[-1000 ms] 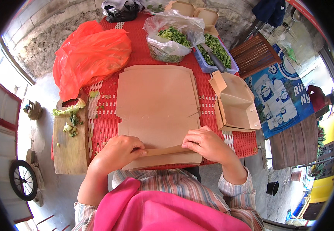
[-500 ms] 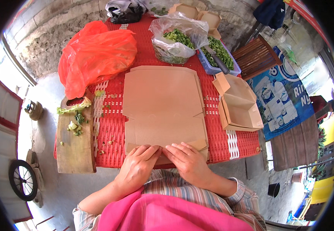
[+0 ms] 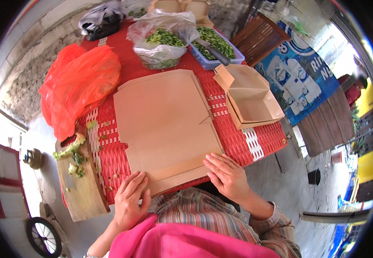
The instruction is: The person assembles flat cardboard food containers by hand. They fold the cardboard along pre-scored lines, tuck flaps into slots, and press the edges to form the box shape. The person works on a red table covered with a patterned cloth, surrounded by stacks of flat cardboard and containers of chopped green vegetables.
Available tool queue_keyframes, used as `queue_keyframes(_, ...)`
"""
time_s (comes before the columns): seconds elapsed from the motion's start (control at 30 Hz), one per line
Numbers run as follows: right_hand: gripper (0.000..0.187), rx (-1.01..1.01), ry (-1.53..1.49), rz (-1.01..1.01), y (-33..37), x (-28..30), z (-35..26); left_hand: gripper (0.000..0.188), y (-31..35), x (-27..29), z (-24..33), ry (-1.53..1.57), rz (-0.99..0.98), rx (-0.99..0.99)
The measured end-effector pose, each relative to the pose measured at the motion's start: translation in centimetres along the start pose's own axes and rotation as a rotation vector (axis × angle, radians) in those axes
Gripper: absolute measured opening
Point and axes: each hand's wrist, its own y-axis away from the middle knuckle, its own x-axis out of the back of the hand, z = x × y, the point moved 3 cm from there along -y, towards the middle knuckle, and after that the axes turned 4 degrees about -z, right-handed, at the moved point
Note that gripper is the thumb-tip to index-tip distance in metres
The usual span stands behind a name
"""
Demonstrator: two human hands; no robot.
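A flat brown cardboard box blank (image 3: 165, 112) lies before me on a red woven table, its notched cut-outs at both sides. Along its right side another cardboard edge peeks out beneath it. A crease runs across the blank near its front edge. My left hand (image 3: 130, 198) rests its fingers on the front left corner, thumb apart. At the front right corner lies my right hand (image 3: 227, 177), fingers stretched over the cardboard. Neither hand is wrapped round anything. A folded cardboard box (image 3: 255, 101) stands to the right with its lid up.
To the left are a wooden chopping board (image 3: 81, 189) with vegetable scraps and an orange-red plastic bag (image 3: 81, 81). Behind the blank stand a clear bag of chopped greens (image 3: 163, 47) and a blue tub (image 3: 238, 56) with greens and a knife (image 3: 214, 52). A wooden chair (image 3: 259, 38) stands beyond.
My hands have moved apart from the middle of the front edge to its two corners. The front flap strip now lies flatter. The whole view has turned and shifted.
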Motion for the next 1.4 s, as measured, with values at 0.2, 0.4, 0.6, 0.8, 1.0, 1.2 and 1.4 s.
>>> queue_keyframes(0.2, 0.027, -0.106, -0.142, 0.157, 0.7, -0.5, 0.9, 0.032, 0.2, 0.2, -1.2, -0.038, 0.046, -0.061)
queue_keyframes(0.4, 0.019, -0.107, -0.148, 0.216, -0.1, -0.1, 1.2, 0.029, 0.0, 0.3, -1.2, 0.024, 0.110, -0.048)
queue_keyframes(0.6, 0.038, -0.159, -0.288, 0.142, -0.4, 0.4, 2.5, 0.049, -1.2, 0.6, -0.1, 0.046, 0.135, 0.177)
queue_keyframes(0.8, 0.080, -0.110, -0.324, -0.075, -1.4, 1.6, 4.6, 0.027, -1.3, 0.6, -0.7, 0.090, 0.163, 0.215)
queue_keyframes(1.0, 0.086, 0.090, -0.475, -0.204, -2.8, 3.0, 6.2, 0.009, -0.7, 0.9, 0.4, 0.373, 0.280, 0.133)
queue_keyframes(1.2, 0.049, 0.177, -0.330, -0.214, -3.3, 3.2, 6.9, 0.015, 0.6, 1.0, 2.4, 0.583, 0.199, 0.035)
queue_keyframes(1.4, 0.030, 0.248, -0.438, -0.199, -3.6, 2.4, 6.9, 0.047, 0.9, 0.8, 3.8, 0.306, 0.053, 0.105)
